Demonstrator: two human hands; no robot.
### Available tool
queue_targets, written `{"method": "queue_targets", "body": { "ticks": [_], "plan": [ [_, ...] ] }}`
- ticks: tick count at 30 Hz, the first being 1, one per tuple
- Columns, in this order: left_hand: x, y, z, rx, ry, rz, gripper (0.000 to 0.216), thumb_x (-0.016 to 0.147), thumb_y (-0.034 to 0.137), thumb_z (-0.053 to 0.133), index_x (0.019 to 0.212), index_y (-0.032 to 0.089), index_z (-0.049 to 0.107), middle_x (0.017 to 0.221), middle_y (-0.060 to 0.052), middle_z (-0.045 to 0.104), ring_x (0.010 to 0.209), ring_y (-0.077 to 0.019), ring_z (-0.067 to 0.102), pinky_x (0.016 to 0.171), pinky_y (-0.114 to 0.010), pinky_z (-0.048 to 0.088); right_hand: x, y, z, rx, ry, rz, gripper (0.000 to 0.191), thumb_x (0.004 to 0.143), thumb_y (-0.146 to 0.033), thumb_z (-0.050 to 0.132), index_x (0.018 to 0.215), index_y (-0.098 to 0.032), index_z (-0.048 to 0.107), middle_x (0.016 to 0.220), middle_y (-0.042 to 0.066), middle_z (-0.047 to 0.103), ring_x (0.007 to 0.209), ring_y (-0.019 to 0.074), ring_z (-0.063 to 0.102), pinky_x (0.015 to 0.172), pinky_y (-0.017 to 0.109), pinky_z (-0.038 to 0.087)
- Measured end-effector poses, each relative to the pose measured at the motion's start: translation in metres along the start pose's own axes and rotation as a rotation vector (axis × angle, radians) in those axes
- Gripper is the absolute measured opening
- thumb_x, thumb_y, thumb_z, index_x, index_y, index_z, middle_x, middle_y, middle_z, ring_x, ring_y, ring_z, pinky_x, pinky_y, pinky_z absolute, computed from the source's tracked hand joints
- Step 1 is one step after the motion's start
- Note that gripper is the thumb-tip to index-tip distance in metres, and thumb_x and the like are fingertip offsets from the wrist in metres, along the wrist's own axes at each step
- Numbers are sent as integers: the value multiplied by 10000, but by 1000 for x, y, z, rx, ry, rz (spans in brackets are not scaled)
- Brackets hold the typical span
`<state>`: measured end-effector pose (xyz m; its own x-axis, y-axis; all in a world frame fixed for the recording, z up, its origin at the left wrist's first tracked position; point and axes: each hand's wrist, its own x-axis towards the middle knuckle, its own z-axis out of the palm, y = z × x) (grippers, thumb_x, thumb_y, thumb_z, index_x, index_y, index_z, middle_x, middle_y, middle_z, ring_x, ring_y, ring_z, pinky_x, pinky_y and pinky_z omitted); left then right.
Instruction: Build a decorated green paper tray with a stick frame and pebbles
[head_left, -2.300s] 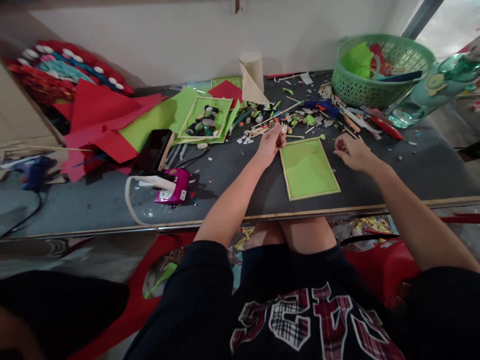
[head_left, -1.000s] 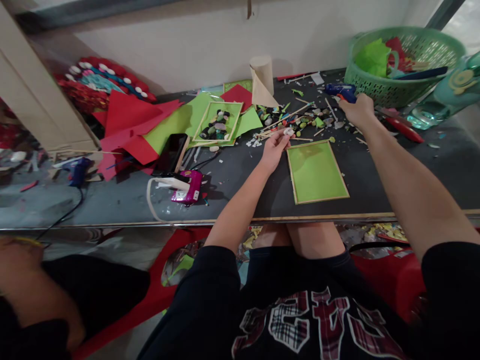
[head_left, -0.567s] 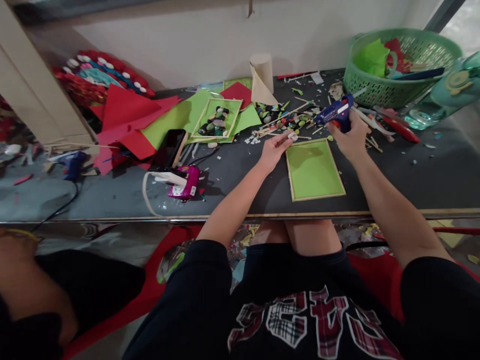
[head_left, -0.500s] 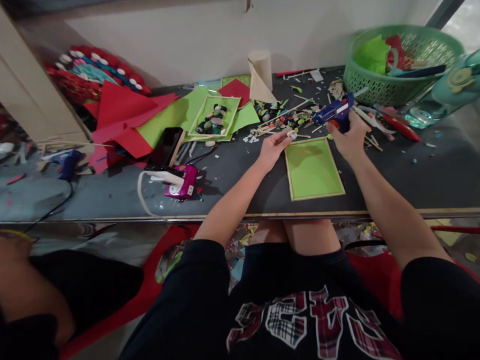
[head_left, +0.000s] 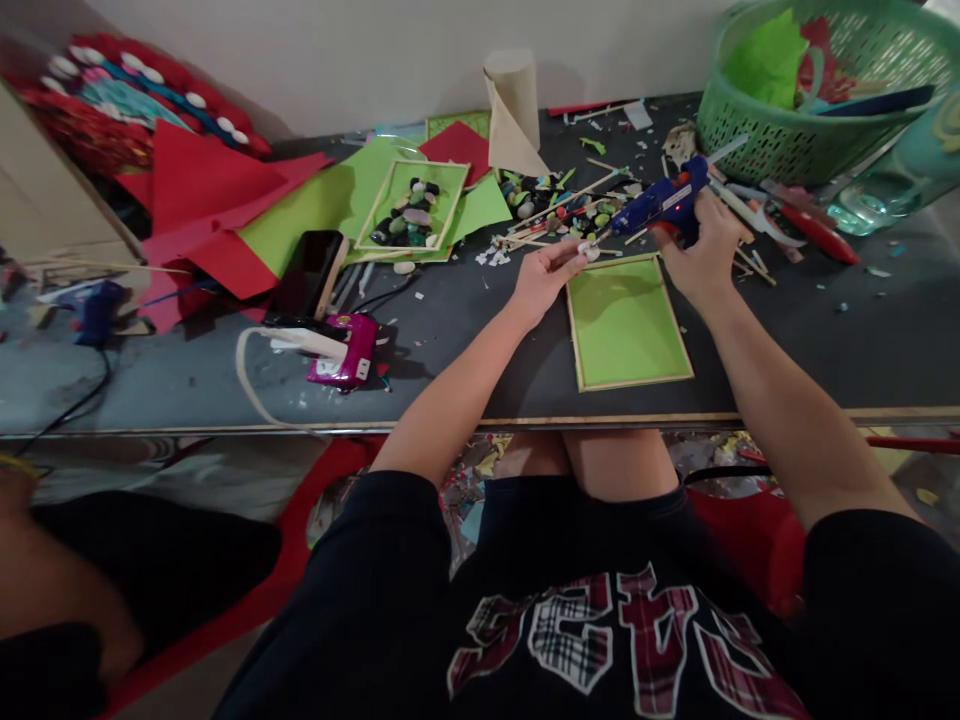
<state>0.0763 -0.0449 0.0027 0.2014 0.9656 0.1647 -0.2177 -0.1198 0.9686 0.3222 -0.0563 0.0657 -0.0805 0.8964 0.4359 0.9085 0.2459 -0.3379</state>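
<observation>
Between the fingertips of my left hand (head_left: 546,280) is a small white pebble (head_left: 589,250), held above the far left corner of a framed green panel (head_left: 630,325). My right hand (head_left: 703,245) grips a blue glue gun (head_left: 664,203), its nozzle pointing left and down at the pebble. The nozzle tip is at or very close to the pebble; I cannot tell if they touch. The panel lies flat on the dark table, a thin pale wooden edging around bare green paper. Behind my hands lies a pile of coloured pebbles (head_left: 536,200) mixed with thin sticks.
A second frame (head_left: 409,205) with stones lies beyond my left hand, near red paper (head_left: 217,200). A phone (head_left: 309,272) and a magenta power socket (head_left: 345,352) are at left. A green basket (head_left: 825,125) and a bottle (head_left: 892,190) stand at right. Another person's arm (head_left: 64,580) shows lower left.
The glue gun has tilted down and moved left, bringing its nozzle to the white pebble in my left hand. The camera view has shifted slightly.
</observation>
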Motion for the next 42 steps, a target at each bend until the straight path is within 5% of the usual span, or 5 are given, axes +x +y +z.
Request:
{"method": "queue_targets", "body": {
  "ticks": [11, 24, 42],
  "plan": [
    [0, -3, 0, 8, 2, 35, 276, 819, 337, 868, 1059, 211, 815, 1051, -53, 818, 1104, -242, 738, 964, -356, 571, -1, -1, -7, -32, -27, 3, 514, 997, -539, 479, 1435, -286, 569, 1232, 181, 685, 1207, 427, 610, 1002, 553, 519],
    [8, -18, -11, 141, -78, 115, 587, 812, 632, 821, 1200, 195, 772, 1253, -93, 794, 1216, -280, 727, 1078, -436, 571, 4, 8, 8, 194, 137, 22, 354, 876, -587, 653, 1023, -265, 629, 1086, 165, 705, 1156, 440, 647, 949, 571, 512],
    [9, -18, -11, 153, -69, 89, 441, 908, 472, 789, 1242, 186, 762, 1290, -100, 779, 1264, -283, 710, 1134, -467, 541, 4, 18, 10, 231, 167, -20, 457, 858, -763, 556, 995, -329, 598, 1067, 140, 713, 1116, 382, 604, 955, 579, 472]
  ]
}}
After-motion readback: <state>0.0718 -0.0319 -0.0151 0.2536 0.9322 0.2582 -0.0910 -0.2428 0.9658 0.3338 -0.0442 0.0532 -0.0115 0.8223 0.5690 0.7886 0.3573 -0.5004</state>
